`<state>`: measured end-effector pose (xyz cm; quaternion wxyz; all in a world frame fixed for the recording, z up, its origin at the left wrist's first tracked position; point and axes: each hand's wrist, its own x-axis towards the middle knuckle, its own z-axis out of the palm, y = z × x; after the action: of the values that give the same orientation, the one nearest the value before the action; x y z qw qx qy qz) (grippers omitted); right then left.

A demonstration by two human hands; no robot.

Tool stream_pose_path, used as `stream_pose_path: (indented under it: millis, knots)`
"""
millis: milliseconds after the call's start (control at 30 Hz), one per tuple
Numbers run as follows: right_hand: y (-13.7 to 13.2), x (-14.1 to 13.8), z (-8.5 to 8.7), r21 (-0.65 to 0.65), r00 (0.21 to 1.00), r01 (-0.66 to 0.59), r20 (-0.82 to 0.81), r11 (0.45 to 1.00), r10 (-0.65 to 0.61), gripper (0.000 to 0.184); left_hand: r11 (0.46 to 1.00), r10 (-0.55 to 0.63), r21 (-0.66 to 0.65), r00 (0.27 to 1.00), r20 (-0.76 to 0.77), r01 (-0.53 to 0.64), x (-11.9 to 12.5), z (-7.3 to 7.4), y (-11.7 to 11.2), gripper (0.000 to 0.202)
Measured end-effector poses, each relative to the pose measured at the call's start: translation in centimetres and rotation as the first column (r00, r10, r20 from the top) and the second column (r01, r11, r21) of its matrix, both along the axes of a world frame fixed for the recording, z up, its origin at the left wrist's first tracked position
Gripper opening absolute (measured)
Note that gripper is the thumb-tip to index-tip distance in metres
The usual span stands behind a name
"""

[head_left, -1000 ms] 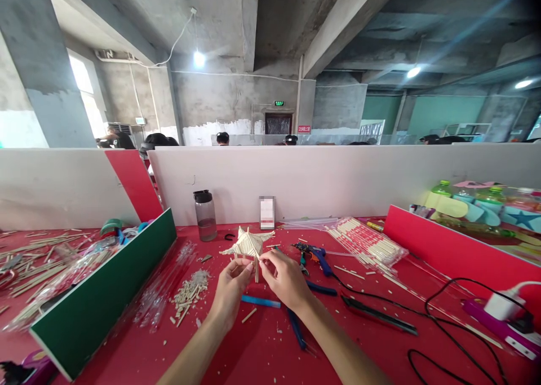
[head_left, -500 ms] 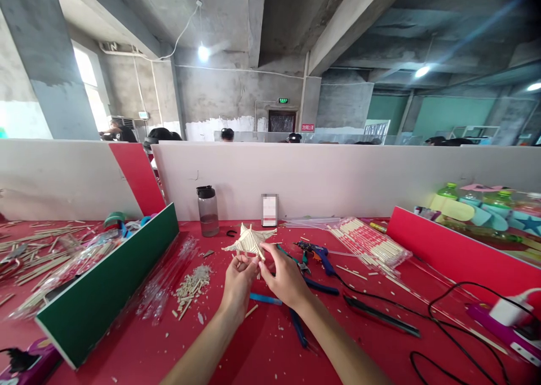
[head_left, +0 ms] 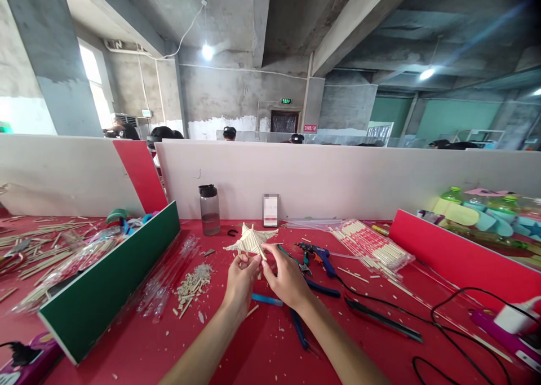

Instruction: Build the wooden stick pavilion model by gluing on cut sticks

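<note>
A small model roof made of pale wooden sticks (head_left: 250,240), with flared corners, is held up above the red table (head_left: 236,351). My left hand (head_left: 240,278) pinches its near edge from the left, fingers curled. From the right, my right hand (head_left: 284,273) grips the near right corner between thumb and forefinger. Under and beside my right hand lie pliers with blue handles (head_left: 299,327), partly covered by the hand. A blue strip (head_left: 267,299) rests on the table just below the hands.
On the right are a blue glue gun (head_left: 324,260), bagged sticks (head_left: 372,247), a black utility knife (head_left: 382,320) and a looping cable. To the left are stick offcuts (head_left: 192,286) and a green divider (head_left: 114,283). A water bottle (head_left: 209,211) and a phone (head_left: 271,209) stand behind.
The camera view has shifted slightly. Both hands keep the same grip on the stick roof, with hardly any movement.
</note>
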<state>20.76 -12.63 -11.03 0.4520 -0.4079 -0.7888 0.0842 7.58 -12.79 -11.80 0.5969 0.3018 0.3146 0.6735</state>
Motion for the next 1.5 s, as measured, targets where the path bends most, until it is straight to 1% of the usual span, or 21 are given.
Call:
stream_pose_path:
  millis: [367,700,967,1500]
  knots:
    - [0.19,-0.02,-0.05,0.017,1.0,-0.008,-0.019,1.0,0.009,0.038,1.0,0.005,0.016,1.0,-0.016,-0.004,-0.07,-0.63,0.43,0.047]
    - [0.15,0.02,0.03,0.002,1.0,-0.012,-0.023,1.0,0.012,0.036,1.0,-0.002,-0.008,0.999,0.037,0.002,0.06,-0.81,0.65,0.045]
    - [0.11,-0.04,0.13,-0.011,1.0,-0.017,-0.012,1.0,0.017,0.035,1.0,0.013,0.0,0.999,0.032,-0.013,0.14,-0.73,0.74,0.043]
    - [0.13,-0.07,0.15,-0.003,1.0,-0.014,-0.023,1.0,0.014,0.034,1.0,-0.006,0.013,0.998,0.065,0.005,0.05,-0.54,0.67,0.043]
